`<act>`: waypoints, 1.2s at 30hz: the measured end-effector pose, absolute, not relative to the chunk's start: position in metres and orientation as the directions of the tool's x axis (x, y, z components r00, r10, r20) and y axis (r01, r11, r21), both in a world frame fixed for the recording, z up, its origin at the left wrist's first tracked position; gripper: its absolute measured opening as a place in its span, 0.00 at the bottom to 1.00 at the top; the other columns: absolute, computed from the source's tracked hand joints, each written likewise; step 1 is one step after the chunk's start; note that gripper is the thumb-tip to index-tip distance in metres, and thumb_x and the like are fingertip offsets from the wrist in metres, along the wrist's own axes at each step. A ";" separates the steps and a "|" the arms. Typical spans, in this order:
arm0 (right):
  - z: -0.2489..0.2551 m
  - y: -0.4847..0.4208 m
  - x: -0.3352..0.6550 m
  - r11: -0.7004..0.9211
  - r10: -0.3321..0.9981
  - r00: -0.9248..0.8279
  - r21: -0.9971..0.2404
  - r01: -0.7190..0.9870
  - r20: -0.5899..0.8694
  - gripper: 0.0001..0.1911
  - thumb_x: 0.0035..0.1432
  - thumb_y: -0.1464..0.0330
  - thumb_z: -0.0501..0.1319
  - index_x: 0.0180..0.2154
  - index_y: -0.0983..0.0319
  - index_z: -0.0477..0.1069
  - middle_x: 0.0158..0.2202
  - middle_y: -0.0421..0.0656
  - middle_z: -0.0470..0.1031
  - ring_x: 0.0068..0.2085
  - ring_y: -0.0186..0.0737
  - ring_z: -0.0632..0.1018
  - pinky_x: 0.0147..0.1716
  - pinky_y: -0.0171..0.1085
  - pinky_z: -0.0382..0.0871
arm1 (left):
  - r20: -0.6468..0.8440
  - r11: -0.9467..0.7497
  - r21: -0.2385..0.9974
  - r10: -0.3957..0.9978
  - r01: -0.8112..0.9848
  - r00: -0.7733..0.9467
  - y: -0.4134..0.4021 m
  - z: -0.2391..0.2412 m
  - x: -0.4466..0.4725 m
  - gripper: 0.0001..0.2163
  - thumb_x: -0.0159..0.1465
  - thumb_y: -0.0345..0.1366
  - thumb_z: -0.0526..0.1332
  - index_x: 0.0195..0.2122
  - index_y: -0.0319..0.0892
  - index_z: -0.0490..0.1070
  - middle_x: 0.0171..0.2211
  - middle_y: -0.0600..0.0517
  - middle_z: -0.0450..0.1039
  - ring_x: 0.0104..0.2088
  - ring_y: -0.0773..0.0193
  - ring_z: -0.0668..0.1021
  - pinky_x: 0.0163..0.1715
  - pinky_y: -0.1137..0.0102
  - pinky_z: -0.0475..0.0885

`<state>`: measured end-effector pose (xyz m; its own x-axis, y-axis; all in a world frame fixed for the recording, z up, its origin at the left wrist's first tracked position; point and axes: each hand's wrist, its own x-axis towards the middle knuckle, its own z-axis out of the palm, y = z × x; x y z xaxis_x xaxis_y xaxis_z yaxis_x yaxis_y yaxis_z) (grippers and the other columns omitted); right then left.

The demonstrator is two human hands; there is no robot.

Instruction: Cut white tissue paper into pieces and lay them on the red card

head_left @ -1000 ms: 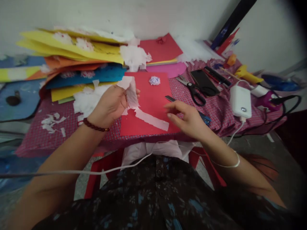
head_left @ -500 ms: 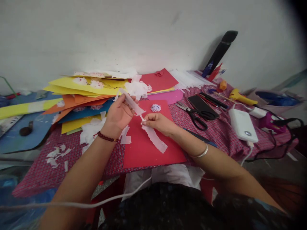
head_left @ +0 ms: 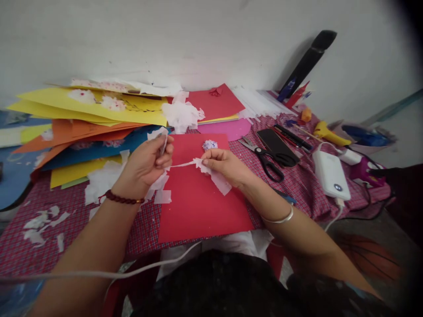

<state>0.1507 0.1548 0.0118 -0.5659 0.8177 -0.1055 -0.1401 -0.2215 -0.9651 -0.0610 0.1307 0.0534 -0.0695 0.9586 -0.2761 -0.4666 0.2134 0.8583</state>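
Observation:
My left hand [head_left: 145, 160] is closed on one end of a torn white tissue paper strip, above the left edge of a red sheet [head_left: 201, 215]. My right hand [head_left: 228, 165] pinches the other part of the tissue paper strip [head_left: 220, 181] between thumb and fingers. A thin twisted stretch of paper runs between the two hands, and a wider flap hangs below my right fingers. A small crumpled white-and-purple paper flower [head_left: 209, 144] lies on the red sheet just beyond my right hand.
Scissors [head_left: 264, 158] and a black phone [head_left: 276, 145] lie to the right, near a white power bank [head_left: 330, 175] with cables. Coloured paper [head_left: 82, 127] is stacked at left, with torn white tissue [head_left: 181, 115] beside it. A yellow glue gun [head_left: 330, 133] lies at far right.
My left hand has drawn left and its fingers have closed round the paper. The strip now stretches thin between my hands. The camera view has shifted slightly.

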 end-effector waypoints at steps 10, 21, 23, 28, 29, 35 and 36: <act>0.024 0.158 0.164 -0.111 0.881 -0.472 -0.980 -0.167 -0.019 0.14 0.49 0.61 0.69 0.30 0.62 0.70 0.23 0.35 0.70 0.23 0.29 0.67 0.24 0.31 0.61 | 0.099 -0.078 0.917 0.994 0.392 -0.034 0.124 0.047 -0.059 0.03 0.52 0.33 0.69 0.27 0.44 0.76 0.25 0.52 0.74 0.24 0.65 0.69 0.22 0.72 0.60; 0.032 0.145 0.164 0.167 0.756 -0.652 -0.979 0.117 0.051 0.09 0.59 0.64 0.62 0.31 0.63 0.69 0.25 0.38 0.71 0.26 0.31 0.67 0.27 0.33 0.58 | 0.163 -0.302 0.774 0.945 0.556 0.285 0.103 0.052 -0.031 0.08 0.60 0.39 0.63 0.26 0.44 0.73 0.26 0.52 0.74 0.29 0.62 0.73 0.31 0.69 0.64; 0.033 0.145 0.165 0.182 0.744 -0.665 -0.977 0.111 0.063 0.12 0.60 0.61 0.61 0.30 0.62 0.68 0.24 0.36 0.66 0.25 0.30 0.64 0.26 0.32 0.56 | 0.128 -0.276 0.797 0.946 0.537 0.297 0.102 0.052 -0.031 0.10 0.61 0.39 0.62 0.23 0.44 0.70 0.23 0.53 0.71 0.26 0.63 0.70 0.28 0.70 0.61; 0.036 0.146 0.169 0.184 0.693 -0.718 -0.978 0.100 0.057 0.23 0.63 0.49 0.59 0.27 0.61 0.64 0.22 0.34 0.58 0.24 0.29 0.59 0.23 0.32 0.53 | -0.015 -0.069 0.938 0.971 0.339 0.239 0.101 0.052 -0.030 0.10 0.61 0.37 0.61 0.23 0.44 0.69 0.22 0.55 0.67 0.25 0.65 0.67 0.26 0.71 0.61; 0.036 0.146 0.169 0.170 0.676 -0.735 -0.981 0.089 0.051 0.23 0.62 0.49 0.59 0.27 0.61 0.64 0.23 0.34 0.58 0.24 0.29 0.59 0.23 0.31 0.53 | -0.036 -0.034 0.956 0.971 0.290 0.234 0.101 0.050 -0.030 0.10 0.62 0.37 0.61 0.23 0.44 0.69 0.23 0.55 0.67 0.25 0.65 0.68 0.26 0.71 0.62; 0.034 0.143 0.166 0.113 0.649 -0.759 -0.993 0.039 0.044 0.18 0.62 0.56 0.62 0.28 0.62 0.66 0.22 0.34 0.61 0.23 0.29 0.59 0.22 0.31 0.51 | -0.097 0.071 0.992 0.954 0.101 0.283 0.104 0.033 -0.029 0.19 0.69 0.47 0.53 0.25 0.44 0.72 0.23 0.52 0.69 0.24 0.64 0.70 0.24 0.70 0.65; 0.034 0.143 0.166 0.112 0.655 -0.754 -0.993 0.035 0.047 0.18 0.61 0.56 0.63 0.27 0.61 0.66 0.22 0.34 0.61 0.24 0.29 0.59 0.23 0.31 0.51 | -0.098 0.074 0.993 0.947 0.088 0.306 0.104 0.033 -0.029 0.21 0.69 0.49 0.51 0.26 0.44 0.72 0.23 0.51 0.70 0.23 0.64 0.71 0.24 0.70 0.66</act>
<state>0.1664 0.1430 0.0343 -0.7538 0.6554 0.0472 0.0352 0.1121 -0.9931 -0.0292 0.1041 0.0328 0.3060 0.9470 -0.0977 0.0881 0.0740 0.9934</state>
